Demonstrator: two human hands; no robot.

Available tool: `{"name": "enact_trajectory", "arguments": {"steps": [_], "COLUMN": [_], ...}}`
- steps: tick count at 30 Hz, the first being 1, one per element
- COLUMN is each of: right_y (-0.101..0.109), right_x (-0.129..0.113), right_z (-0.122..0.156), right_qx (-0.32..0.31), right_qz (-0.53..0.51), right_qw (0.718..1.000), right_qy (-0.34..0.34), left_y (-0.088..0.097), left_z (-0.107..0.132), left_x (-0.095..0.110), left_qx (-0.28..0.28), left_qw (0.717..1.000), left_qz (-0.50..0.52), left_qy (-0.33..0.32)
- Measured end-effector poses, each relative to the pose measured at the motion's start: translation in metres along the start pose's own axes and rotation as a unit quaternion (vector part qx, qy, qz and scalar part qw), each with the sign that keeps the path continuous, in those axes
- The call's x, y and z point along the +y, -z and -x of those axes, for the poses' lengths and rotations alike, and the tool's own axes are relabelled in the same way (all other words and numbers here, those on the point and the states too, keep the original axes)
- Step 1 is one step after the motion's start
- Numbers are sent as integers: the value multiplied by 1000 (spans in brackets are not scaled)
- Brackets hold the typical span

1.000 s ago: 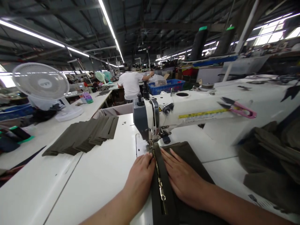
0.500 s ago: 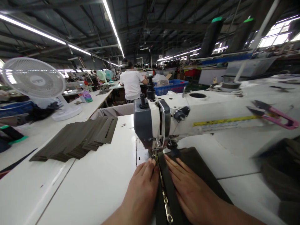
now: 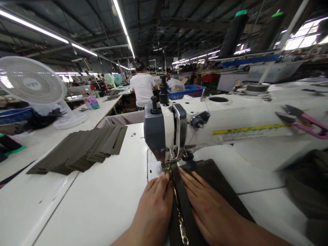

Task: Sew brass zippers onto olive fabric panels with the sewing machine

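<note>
Dark olive fabric (image 3: 217, 177) lies under the head of a white and grey sewing machine (image 3: 155, 133). A gold-toothed zipper (image 3: 176, 198) runs along it toward the presser foot, its metal pull (image 3: 182, 229) at the near end. To the left of the zipper, my left hand (image 3: 155, 206) presses down with fingers stretched toward the needle area. My right hand (image 3: 208, 203) rests flat on the fabric to the right of the zipper, fingers extended forward and close together. Both sets of fingertips are just short of the presser foot. The needle tip is hard to make out.
Several dark fabric pieces (image 3: 82, 148) lie in a fanned stack on the left of the table. Behind them stands a white fan (image 3: 33, 82). Pink-handled scissors (image 3: 307, 124) rest against the machine arm. Dark cloth (image 3: 310, 184) is at right. A person in white (image 3: 142, 89) sits ahead.
The view has shifted slightly, so the fan and stack appear a little further left. Both hands keep nearly the same place on the fabric beside the zipper.
</note>
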State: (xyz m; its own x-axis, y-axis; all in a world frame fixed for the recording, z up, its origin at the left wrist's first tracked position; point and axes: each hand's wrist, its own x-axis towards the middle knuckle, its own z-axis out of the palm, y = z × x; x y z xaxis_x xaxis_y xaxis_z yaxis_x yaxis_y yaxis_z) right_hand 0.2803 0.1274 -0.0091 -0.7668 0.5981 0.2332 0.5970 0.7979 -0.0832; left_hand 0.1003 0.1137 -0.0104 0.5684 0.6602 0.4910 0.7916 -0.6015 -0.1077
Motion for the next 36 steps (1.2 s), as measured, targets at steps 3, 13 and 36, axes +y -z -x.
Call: {"name": "enact_trajectory", "arguments": {"steps": [3,13,36], "right_y": [-2,-2,9], "right_x": [1,-1,-2], "right_z": [1,2,3], "right_qx": [3,26,9], "right_qz": [-7,-18,-93], "right_qw": [1000,999,995], "right_qy": [-4,-14,-39], "left_y": [-1,0,12], "left_z": [2,1,-10], "left_x": [1,2,-12], "left_qx": [-3,-35,-121], "left_qw": [1000,999,992], "left_qz": [-12,-19,23], "left_qy": [-3,-2,-10]}}
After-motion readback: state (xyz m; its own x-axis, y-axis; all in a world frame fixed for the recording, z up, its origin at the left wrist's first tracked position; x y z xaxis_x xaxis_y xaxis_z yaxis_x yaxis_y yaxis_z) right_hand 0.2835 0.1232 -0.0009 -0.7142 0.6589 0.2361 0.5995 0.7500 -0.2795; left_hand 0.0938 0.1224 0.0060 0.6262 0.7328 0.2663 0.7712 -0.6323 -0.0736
